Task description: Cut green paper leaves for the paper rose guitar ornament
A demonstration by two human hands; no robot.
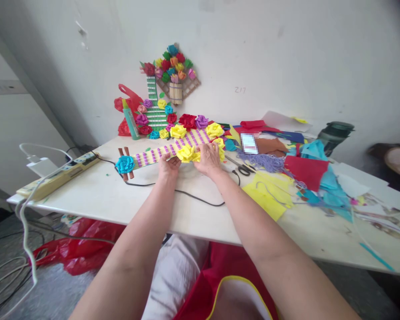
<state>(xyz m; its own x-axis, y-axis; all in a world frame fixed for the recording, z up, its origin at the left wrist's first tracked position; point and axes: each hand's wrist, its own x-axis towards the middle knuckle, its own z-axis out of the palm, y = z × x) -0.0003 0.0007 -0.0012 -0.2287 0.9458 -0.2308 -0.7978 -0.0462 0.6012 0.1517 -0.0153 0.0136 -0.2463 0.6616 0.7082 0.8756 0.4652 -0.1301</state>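
Note:
A guitar-shaped craft (152, 157) with a yellow and purple striped face lies tilted above the table, its neck toward the left. A blue paper flower (125, 164) sits at the neck's end between brown pegs. Red, purple and yellow paper flowers edge its body. My left hand (169, 168) grips the near edge of the craft where neck meets body. My right hand (209, 159) is curled over the near side of the body, its fingers closed on a yellow paper flower (186, 154); the fingertips are partly hidden.
Behind stand a green guitar-shaped craft (157, 118), a flower basket craft (175, 92) and a glue bottle (130, 122). Scissors (245, 170), yellow paper (270, 193), coloured scraps and a dark bottle (335, 135) lie or stand rightward. A power strip (60, 175) is left; a black cable (200, 197) crosses in front.

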